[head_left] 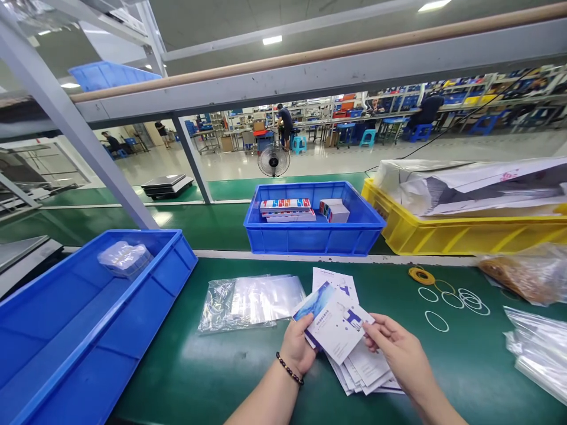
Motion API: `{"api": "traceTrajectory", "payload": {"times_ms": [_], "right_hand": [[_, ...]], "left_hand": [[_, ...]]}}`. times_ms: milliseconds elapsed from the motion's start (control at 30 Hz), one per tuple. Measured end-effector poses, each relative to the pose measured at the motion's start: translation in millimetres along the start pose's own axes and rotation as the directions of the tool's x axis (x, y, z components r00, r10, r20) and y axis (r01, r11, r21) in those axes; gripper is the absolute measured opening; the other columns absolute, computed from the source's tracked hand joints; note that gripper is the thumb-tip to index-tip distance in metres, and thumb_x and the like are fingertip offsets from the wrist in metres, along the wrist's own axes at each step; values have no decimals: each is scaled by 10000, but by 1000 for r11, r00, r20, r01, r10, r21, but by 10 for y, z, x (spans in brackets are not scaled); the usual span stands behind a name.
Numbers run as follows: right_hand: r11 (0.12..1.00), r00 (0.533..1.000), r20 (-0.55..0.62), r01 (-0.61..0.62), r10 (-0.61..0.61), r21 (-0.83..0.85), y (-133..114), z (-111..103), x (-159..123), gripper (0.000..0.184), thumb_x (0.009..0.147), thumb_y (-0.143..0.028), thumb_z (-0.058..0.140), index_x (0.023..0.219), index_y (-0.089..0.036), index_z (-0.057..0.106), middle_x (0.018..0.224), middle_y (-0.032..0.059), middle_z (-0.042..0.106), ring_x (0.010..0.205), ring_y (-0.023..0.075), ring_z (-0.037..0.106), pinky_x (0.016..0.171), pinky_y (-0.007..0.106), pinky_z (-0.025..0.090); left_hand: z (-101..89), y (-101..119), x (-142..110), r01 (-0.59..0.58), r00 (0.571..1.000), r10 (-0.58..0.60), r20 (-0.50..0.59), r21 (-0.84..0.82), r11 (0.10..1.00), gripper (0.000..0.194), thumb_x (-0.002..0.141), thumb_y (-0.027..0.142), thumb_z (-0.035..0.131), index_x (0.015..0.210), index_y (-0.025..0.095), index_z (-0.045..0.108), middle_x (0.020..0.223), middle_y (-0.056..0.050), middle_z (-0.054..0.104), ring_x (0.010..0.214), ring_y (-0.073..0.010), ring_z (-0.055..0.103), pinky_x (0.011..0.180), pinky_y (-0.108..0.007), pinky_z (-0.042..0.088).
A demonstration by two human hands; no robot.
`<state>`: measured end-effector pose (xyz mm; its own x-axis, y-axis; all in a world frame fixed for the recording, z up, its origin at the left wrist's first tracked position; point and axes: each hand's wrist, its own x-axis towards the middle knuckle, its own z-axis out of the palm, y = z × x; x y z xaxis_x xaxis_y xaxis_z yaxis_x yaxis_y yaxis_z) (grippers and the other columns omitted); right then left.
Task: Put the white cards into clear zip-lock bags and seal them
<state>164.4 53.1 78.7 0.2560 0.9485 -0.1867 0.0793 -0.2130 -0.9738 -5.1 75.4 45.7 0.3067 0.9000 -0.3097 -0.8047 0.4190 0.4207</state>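
My left hand (297, 347), with a beaded bracelet at the wrist, is closed on the left side of a few printed leaflets. On top is a white leaflet (335, 335) with a purple print; a blue-covered one (313, 302) shows from behind it. Thumb and fingers of my right hand (396, 345) pinch the white leaflet's right edge. Below and behind my hands, a loose pile of white leaflets (365, 367) lies fanned on the green table. Clear plastic bags (261, 300) lie flat to the left of the pile.
A blue bin (310, 241) with small printed boxes stands ahead. At left sits a larger blue bin (146, 321) holding a clear-wrapped bundle (124, 258). A yellow crate (469, 236), rubber bands (473, 300) and more bags (538, 351) are at right. A frame post (95, 141) rises left.
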Motion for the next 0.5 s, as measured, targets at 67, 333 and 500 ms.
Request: {"api": "traceTrajectory", "payload": {"times_ms": [67,333,500], "right_hand": [[1000,999,-34,-29,29,9,62,-96,11,421,544,-481,694,803,-160,613,472,-18,571,460,141,523,434,246,442],[872,911,-298,117,-284,-474,355,-450,-22,427,556,-492,616,854,-187,642,907,92,583,796,261,587,622,361,504],[983,997,39,71,-66,-169,181,-87,-127,363,617,-517,609,761,-186,645,738,68,658,671,230,614,624,355,513]], "left_hand": [[29,78,5,-40,996,37,-85,-38,998,356,741,337,581,1013,109,602,908,-113,696,864,-247,636,821,-365,461],[80,170,-11,-13,986,8,-168,-24,1000,492,802,484,434,1079,91,537,883,-146,683,756,-270,652,625,-354,487],[47,-22,-57,23,1000,-23,3,13,1000,392,702,313,630,1035,108,595,1018,-124,663,987,-268,587,877,-379,437]]}}
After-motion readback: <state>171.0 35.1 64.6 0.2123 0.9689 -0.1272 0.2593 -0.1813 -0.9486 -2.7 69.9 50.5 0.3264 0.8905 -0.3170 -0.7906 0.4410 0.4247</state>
